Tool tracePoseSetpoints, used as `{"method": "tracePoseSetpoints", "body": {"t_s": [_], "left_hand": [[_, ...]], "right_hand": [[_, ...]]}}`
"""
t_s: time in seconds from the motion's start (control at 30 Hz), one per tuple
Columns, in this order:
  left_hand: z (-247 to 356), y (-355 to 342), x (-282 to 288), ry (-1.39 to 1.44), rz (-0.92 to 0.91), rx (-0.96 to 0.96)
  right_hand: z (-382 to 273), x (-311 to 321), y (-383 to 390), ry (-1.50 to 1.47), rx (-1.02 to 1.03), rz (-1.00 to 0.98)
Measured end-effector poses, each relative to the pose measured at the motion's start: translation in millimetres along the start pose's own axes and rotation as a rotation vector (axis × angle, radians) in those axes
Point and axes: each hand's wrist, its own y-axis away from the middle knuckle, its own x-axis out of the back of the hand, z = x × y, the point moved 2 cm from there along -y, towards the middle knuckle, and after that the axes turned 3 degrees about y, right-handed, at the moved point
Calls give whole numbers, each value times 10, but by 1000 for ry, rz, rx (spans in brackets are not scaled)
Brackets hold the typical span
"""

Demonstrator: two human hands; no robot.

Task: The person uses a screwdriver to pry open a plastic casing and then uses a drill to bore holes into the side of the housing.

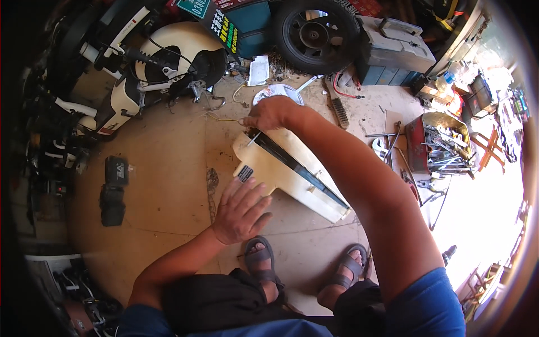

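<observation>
On the floor before my feet lies a long cream plastic panel (263, 163) with a dark channel along its length and a small dark label. My right hand (272, 112) is closed at the panel's far end. What its fingers hold is hidden. A thin yellow wire (223, 118) shows just left of those fingers, and a slim light-coloured rod (254, 139) lies across the channel below them. My left hand (241, 213) has its fingers stretched out at the panel's near left edge. Whether the fingertips touch the panel I cannot tell.
A cream scooter (168, 50) stands at the far left, with a black wheel (314, 35) and a grey toolbox (393, 48) at the back. A wire brush (338, 109) lies beyond my right forearm. Tools fill a red bin (418, 147) at right. Black cases (115, 188) lie left.
</observation>
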Motion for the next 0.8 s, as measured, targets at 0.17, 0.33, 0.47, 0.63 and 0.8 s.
{"method": "tracePoseSetpoints", "body": {"t_s": [0.17, 0.33, 0.47, 0.63, 0.8], "left_hand": [[-508, 525, 64, 7, 65, 487], [-1072, 475, -302, 376, 197, 798], [-1329, -91, -845, 540, 71, 914], [-1695, -496, -1388, 957, -330, 1088], [-1780, -526, -1811, 1088, -355, 1120]], "right_hand": [[30, -507, 757, -138, -39, 632], [797, -866, 1786, -268, -551, 646], [1624, -1662, 2561, -366, -1099, 292], [1273, -2639, 2781, -1972, -930, 543], [999, -2517, 2812, -2121, -858, 539]]}}
